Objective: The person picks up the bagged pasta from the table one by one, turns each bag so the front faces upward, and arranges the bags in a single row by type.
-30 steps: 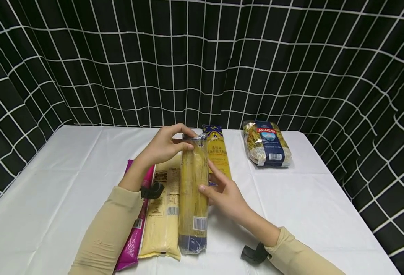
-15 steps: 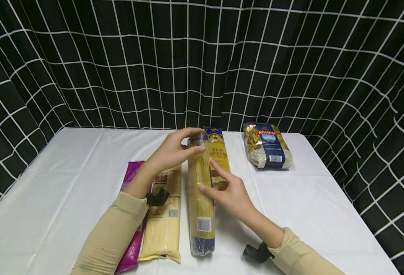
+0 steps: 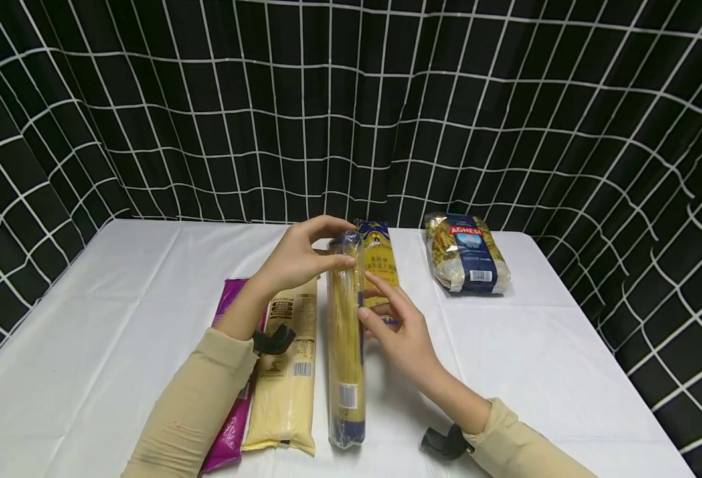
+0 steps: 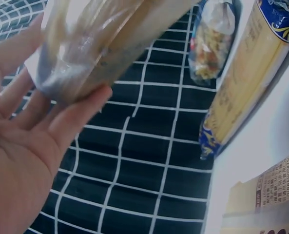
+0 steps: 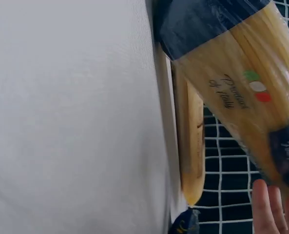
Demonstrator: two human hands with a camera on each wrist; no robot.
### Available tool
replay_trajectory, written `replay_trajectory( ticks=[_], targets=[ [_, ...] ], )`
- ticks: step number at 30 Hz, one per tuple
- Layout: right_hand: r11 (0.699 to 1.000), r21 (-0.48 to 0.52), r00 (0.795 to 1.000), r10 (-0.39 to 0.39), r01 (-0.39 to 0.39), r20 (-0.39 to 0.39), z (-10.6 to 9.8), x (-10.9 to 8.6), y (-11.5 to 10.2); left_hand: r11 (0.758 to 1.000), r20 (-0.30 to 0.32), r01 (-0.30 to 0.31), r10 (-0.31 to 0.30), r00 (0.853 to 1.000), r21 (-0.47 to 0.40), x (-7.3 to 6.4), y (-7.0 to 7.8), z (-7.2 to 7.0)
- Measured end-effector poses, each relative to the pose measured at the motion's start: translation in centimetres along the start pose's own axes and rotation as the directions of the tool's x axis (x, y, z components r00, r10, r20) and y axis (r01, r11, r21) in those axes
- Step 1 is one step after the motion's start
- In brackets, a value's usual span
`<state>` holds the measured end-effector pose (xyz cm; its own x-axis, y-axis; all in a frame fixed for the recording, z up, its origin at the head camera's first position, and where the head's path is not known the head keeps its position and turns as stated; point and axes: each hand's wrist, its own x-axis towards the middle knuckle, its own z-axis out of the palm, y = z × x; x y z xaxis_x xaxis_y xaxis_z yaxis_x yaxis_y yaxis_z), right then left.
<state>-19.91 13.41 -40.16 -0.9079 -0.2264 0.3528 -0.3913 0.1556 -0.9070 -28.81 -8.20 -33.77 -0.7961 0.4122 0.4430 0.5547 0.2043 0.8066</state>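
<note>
A long clear pack of spaghetti (image 3: 346,345) with dark blue ends stands tilted over the table, its barcode end nearer me. My left hand (image 3: 297,255) grips its far end, thumb in front and fingers over the top. In the left wrist view that wrapped end of the pack (image 4: 110,44) lies between thumb and fingers. My right hand (image 3: 401,332) is at the pack's right side, thumb and index fingertips right at its edge. The right wrist view shows straight fingers (image 5: 263,209) below the pack's face, which carries "Product of Italy" and a blue label.
Behind the held pack lies a yellow spaghetti pack (image 3: 380,259) with blue ends. An AGNESI bag of spiral pasta (image 3: 467,252) sits at the back right. To the left, a cream-coloured pack (image 3: 285,411) lies beside a purple pack (image 3: 228,438) on the white tablecloth (image 3: 117,332).
The held spaghetti pack has moved right, away from the cream pack, and turned so it looks narrower. My left hand moved right with it; my right thumb has slid from its front to its edge.
</note>
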Motion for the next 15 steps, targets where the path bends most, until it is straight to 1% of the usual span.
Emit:
replay_trajectory(
  ticks=[2,6,10,15],
  targets=[
    [0.996,0.088,1.000,0.008,-0.007,-0.013,0.06,0.00,0.28,0.998,0.010,-0.005,0.006,1.000,-0.059,0.05,-0.17,-0.13],
    [0.982,0.183,0.999,0.034,-0.035,0.012,0.26,-0.16,0.67,0.985,0.029,-0.008,0.013,1.000,-0.174,0.01,-0.56,-0.38],
    [0.976,0.206,0.997,0.067,-0.075,0.046,0.44,-0.39,0.84,0.970,0.042,-0.009,0.020,0.999,-0.242,-0.11,-0.69,-0.48],
    [0.966,0.228,0.991,0.107,-0.121,0.076,0.47,-0.56,0.78,0.957,0.046,0.004,0.010,0.999,-0.289,-0.20,-0.75,-0.35]
  ],
)
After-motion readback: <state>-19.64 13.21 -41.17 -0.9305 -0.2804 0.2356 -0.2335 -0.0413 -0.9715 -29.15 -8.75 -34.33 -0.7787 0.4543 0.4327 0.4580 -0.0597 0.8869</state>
